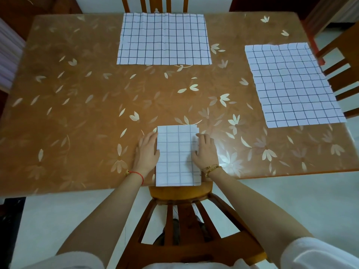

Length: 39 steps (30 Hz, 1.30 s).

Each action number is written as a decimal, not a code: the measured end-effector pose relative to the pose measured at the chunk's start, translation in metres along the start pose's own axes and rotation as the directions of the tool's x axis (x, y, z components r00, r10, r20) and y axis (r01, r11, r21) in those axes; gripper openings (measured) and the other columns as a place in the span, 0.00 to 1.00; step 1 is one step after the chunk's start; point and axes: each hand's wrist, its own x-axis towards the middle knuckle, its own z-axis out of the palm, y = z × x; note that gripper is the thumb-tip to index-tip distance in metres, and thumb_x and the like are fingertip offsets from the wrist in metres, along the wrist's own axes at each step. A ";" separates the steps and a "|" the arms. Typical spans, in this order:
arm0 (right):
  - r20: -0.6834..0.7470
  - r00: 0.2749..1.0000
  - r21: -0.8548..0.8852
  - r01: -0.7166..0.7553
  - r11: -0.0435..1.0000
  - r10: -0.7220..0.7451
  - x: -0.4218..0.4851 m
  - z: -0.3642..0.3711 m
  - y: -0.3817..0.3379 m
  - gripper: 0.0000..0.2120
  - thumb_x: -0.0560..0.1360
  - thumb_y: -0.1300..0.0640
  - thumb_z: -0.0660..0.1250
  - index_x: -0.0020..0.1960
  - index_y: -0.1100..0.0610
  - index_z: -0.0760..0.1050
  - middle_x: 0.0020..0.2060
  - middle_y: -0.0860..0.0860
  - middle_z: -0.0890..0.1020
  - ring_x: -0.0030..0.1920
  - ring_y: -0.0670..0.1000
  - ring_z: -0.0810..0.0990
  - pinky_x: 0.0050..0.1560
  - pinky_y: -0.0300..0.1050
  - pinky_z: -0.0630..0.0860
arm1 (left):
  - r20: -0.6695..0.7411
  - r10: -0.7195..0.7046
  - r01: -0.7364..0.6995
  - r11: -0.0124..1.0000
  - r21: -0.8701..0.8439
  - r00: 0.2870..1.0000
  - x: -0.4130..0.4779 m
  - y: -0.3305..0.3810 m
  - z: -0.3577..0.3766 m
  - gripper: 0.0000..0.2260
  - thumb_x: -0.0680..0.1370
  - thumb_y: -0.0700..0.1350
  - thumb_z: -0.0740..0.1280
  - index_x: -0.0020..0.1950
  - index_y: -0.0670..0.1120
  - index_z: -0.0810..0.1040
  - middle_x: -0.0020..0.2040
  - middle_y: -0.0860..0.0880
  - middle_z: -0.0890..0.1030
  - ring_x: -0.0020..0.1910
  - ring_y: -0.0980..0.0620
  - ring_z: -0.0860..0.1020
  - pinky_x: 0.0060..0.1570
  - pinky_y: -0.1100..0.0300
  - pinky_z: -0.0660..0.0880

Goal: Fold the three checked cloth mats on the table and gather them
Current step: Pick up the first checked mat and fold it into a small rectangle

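A folded white mat with dark check lines (175,156) lies at the near edge of the table, a narrow upright rectangle hanging slightly over the edge. My left hand (147,152) rests flat against its left side. My right hand (205,151) lies flat on its right edge, fingers spread. Neither hand grips anything. A second checked mat (164,38) lies spread flat at the far middle of the table. A third checked mat (293,84) lies unfolded at the right side, slightly wrinkled, reaching the table's right edge.
The table (77,103) has an orange-brown cover with pale flower prints. A wooden chair (180,220) stands under the near edge between my arms. Other chairs stand at the far side (155,4) and at the right (340,70).
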 end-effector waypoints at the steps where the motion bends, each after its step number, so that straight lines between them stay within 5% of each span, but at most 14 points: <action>1: 0.020 0.999 -0.058 0.044 0.997 -0.043 0.006 -0.002 -0.004 0.29 0.70 0.59 0.64 0.71 0.60 0.66 0.66 0.57 0.71 0.63 0.59 0.69 0.62 0.54 0.72 | 0.031 0.033 -0.035 0.997 0.069 0.999 0.005 0.001 -0.003 0.28 0.78 0.41 0.64 0.78 0.48 0.61 0.77 0.50 0.62 0.77 0.44 0.57 0.75 0.44 0.58; 4: 0.165 0.980 -0.155 0.137 0.978 -0.111 0.028 -0.007 -0.021 0.30 0.77 0.53 0.58 0.78 0.55 0.56 0.76 0.51 0.61 0.76 0.59 0.57 0.72 0.59 0.60 | 0.134 0.081 -0.112 0.964 0.243 0.988 0.019 0.009 -0.010 0.31 0.80 0.41 0.61 0.81 0.46 0.52 0.81 0.51 0.51 0.80 0.45 0.47 0.77 0.41 0.50; 9: 0.322 0.934 -0.240 0.241 0.940 -0.157 0.057 0.002 -0.046 0.29 0.81 0.49 0.53 0.80 0.53 0.50 0.79 0.46 0.51 0.79 0.56 0.43 0.76 0.62 0.46 | 0.301 0.058 -0.165 0.924 0.345 0.952 0.037 0.012 -0.009 0.37 0.79 0.38 0.61 0.81 0.49 0.43 0.81 0.54 0.41 0.79 0.46 0.37 0.75 0.36 0.44; 16: 0.453 0.885 -0.285 0.259 0.923 -0.109 0.063 0.018 -0.051 0.28 0.82 0.47 0.47 0.80 0.53 0.49 0.79 0.45 0.50 0.79 0.54 0.41 0.76 0.63 0.41 | 0.400 -0.002 -0.151 0.923 0.353 0.917 0.042 0.006 -0.005 0.39 0.78 0.34 0.62 0.81 0.52 0.44 0.81 0.56 0.40 0.79 0.45 0.37 0.74 0.34 0.42; 28: 0.170 0.981 -0.341 -0.030 0.940 0.093 0.032 -0.017 0.019 0.27 0.83 0.47 0.45 0.80 0.53 0.49 0.79 0.47 0.50 0.79 0.54 0.43 0.76 0.60 0.38 | 0.331 -0.014 -0.099 0.941 0.325 0.944 0.037 0.007 -0.007 0.37 0.79 0.35 0.63 0.81 0.52 0.46 0.81 0.54 0.42 0.79 0.46 0.38 0.75 0.36 0.42; 35: 0.343 0.910 -0.253 0.328 0.910 -0.233 0.048 -0.004 -0.028 0.26 0.82 0.50 0.47 0.79 0.53 0.52 0.79 0.47 0.54 0.79 0.54 0.47 0.77 0.59 0.43 | 0.175 0.037 -0.104 0.916 0.387 0.984 0.021 -0.001 -0.001 0.34 0.79 0.41 0.66 0.81 0.48 0.52 0.81 0.53 0.45 0.80 0.46 0.41 0.76 0.40 0.47; 39: 0.456 0.843 -0.220 0.416 0.882 -0.284 0.053 0.016 -0.059 0.26 0.83 0.52 0.48 0.80 0.53 0.50 0.79 0.46 0.51 0.79 0.54 0.45 0.77 0.59 0.42 | 0.136 0.053 -0.103 0.914 0.392 0.989 0.014 -0.002 0.000 0.30 0.81 0.45 0.64 0.80 0.46 0.56 0.81 0.52 0.53 0.80 0.46 0.45 0.77 0.42 0.48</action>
